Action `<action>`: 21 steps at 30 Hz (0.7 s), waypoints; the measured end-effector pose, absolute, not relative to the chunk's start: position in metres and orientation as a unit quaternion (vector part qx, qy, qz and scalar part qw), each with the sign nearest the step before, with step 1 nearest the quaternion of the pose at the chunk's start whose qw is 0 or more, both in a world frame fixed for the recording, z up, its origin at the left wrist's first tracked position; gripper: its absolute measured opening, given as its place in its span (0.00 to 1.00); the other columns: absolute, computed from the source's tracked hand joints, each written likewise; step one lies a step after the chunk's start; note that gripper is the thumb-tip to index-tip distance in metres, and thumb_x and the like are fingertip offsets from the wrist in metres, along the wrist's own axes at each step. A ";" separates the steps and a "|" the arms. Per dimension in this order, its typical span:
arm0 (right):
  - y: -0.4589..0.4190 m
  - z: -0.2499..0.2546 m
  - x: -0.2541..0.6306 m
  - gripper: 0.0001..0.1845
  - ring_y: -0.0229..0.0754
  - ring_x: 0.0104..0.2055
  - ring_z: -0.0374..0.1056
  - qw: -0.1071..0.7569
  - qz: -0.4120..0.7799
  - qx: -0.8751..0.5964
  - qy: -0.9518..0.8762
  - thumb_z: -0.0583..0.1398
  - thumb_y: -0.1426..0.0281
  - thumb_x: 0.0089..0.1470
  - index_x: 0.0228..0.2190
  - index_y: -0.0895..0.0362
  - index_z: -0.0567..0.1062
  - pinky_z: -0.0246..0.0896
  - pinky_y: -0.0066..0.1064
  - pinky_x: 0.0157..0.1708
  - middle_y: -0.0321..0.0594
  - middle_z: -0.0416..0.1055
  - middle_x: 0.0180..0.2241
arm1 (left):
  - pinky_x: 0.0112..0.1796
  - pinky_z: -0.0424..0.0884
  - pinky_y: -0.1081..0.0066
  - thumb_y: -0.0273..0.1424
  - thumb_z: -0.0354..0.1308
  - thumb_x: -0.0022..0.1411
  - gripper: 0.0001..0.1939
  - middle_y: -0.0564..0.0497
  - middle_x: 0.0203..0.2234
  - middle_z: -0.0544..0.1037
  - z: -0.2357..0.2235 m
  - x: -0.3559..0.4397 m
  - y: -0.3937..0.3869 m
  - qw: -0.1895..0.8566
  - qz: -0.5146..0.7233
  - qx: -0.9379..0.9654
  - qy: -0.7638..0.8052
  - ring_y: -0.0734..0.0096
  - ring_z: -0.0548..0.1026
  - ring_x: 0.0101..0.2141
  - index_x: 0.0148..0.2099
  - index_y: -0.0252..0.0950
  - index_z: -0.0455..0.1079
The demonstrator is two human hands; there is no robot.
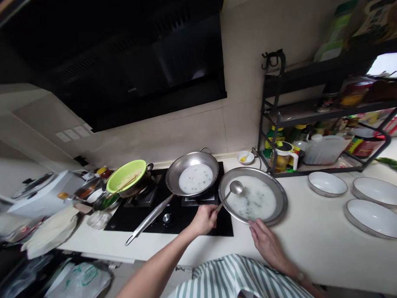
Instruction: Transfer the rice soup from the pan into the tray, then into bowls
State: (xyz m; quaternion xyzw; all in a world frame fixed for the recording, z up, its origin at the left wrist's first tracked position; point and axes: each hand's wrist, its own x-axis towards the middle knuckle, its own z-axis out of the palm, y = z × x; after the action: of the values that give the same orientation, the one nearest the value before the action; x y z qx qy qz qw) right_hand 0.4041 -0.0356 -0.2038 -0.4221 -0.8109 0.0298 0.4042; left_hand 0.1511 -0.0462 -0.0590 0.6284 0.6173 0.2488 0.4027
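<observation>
My left hand (204, 219) is closed around the handle of a metal ladle (236, 187). The ladle's round bowl is over the near left part of a wide metal basin (278, 215), which holds milky white liquid (261, 197) with green flecks. At the basin's near rim, my right hand (267, 242) has its thumb and fingers pinching the edge. Left of the basin, a steel frying pan (173, 167) sits on the hob with similar white liquid (197, 178) in it. Its long handle points toward the front left.
The black hob (189, 222) bears the pan and, on its left, a green bowl (111, 180) with chopsticks. Several white dishes (327, 184) stand at right. Behind them is a black rack (319, 120) with bottles and jars. A small dish (240, 155) lies near the wall, under the range hood (139, 68).
</observation>
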 end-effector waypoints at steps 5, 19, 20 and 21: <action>-0.036 -0.203 0.404 0.17 0.41 0.30 0.74 0.404 0.014 -0.416 -0.815 0.49 0.72 0.68 0.41 0.57 0.78 0.70 0.29 0.30 0.44 0.75 0.34 | 0.15 0.46 0.76 0.49 0.61 0.59 0.23 0.58 0.15 0.68 -0.039 0.129 -0.038 0.517 0.387 0.470 0.602 0.82 0.53 0.11 0.42 0.31 0.72; -0.035 -0.205 0.405 0.17 0.40 0.31 0.74 0.385 0.016 -0.417 -0.823 0.49 0.72 0.69 0.42 0.57 0.78 0.70 0.29 0.31 0.44 0.75 0.34 | 0.19 0.54 0.76 0.22 0.60 0.58 0.14 0.56 0.10 0.66 -0.001 0.011 -0.006 0.258 0.155 0.443 0.844 0.79 0.62 0.14 0.21 0.33 0.69; -0.035 -0.205 0.405 0.17 0.41 0.31 0.74 0.388 0.015 -0.416 -0.822 0.49 0.72 0.69 0.42 0.57 0.78 0.70 0.29 0.31 0.44 0.75 0.34 | 0.19 0.54 0.76 0.20 0.60 0.57 0.15 0.56 0.10 0.65 0.000 0.008 -0.002 0.261 0.150 0.439 0.847 0.78 0.62 0.14 0.19 0.33 0.68; -0.035 -0.205 0.405 0.17 0.41 0.31 0.74 0.391 0.014 -0.415 -0.821 0.49 0.72 0.69 0.42 0.57 0.78 0.70 0.29 0.31 0.44 0.75 0.34 | 0.20 0.54 0.76 0.19 0.60 0.56 0.15 0.56 0.09 0.64 0.001 0.006 0.002 0.262 0.146 0.434 0.849 0.78 0.62 0.14 0.18 0.34 0.67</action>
State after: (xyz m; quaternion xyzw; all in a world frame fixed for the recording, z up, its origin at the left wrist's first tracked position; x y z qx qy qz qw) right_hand 0.4051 -0.0353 -0.2053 -0.4148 -0.8215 0.0141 0.3910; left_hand 0.0059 0.0025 0.0012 0.4342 0.8493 0.1458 0.2624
